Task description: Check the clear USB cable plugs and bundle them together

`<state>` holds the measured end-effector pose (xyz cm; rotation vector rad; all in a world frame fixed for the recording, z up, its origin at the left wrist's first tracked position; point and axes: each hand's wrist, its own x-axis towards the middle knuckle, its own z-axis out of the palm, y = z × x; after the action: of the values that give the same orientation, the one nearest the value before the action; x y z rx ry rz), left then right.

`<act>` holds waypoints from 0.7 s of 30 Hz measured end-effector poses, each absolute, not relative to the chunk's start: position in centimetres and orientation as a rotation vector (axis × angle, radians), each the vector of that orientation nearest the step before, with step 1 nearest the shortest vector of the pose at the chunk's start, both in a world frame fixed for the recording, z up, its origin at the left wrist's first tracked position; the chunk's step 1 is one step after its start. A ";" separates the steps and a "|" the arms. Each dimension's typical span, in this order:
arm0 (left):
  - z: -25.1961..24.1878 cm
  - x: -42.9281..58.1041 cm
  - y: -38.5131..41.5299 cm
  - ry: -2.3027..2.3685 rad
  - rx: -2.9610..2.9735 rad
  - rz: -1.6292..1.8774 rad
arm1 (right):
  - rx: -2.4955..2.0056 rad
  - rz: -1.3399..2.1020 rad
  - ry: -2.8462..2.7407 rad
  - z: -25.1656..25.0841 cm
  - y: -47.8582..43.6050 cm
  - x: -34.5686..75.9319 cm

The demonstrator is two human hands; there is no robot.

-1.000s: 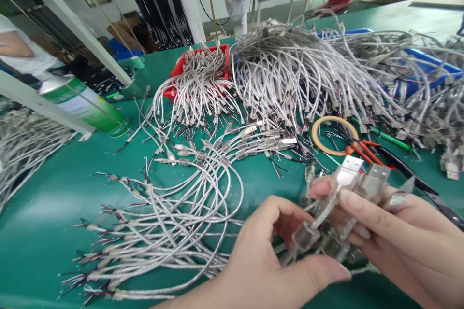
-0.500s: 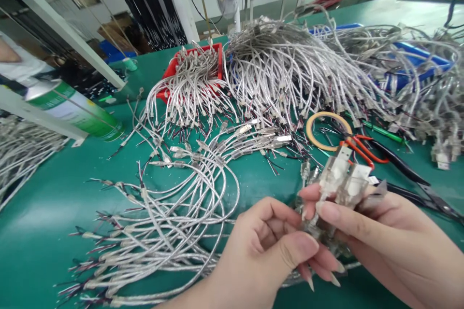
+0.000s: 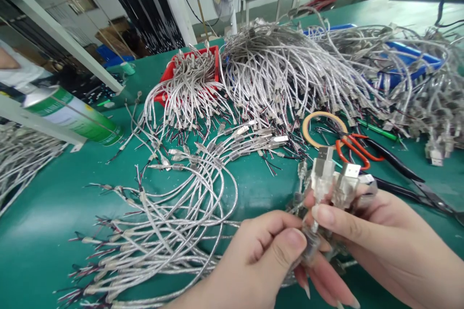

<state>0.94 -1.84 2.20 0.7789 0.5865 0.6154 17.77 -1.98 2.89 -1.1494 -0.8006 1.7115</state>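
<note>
Several clear cables with silvery USB plugs (image 3: 322,170) stand up out of my right hand (image 3: 391,231), whose thumb and fingers press round them. My left hand (image 3: 268,251) pinches a clear cable part (image 3: 311,246) just below those plugs, between thumb and fingers. Its lower fingers reach out under the bunch. Beside my left hand, a spread of silvery cables (image 3: 181,217) lies on the green table (image 3: 32,231), with bare coloured wire ends pointing left.
Cables fill a red bin (image 3: 217,65) and a large heap (image 3: 282,58) behind. A blue bin (image 3: 427,60) stands back right. Tape (image 3: 308,130), orange-handled scissors (image 3: 357,152) and black-handled cutters (image 3: 402,164) lie beyond my right hand. A green-white can (image 3: 72,116) stands left.
The plugs in my right hand have turned more upright and moved slightly left. My left thumb has shifted a little left and up, and its lower fingers stretch further out.
</note>
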 end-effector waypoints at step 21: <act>1.3 1.1 -1.8 0.531 0.590 0.711 | -1.251 1.561 -0.867 2.7 -2.1 18.3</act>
<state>1.07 -1.80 1.28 0.5898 0.5309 0.7109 18.25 -2.11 2.73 -1.2515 -0.8669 1.5605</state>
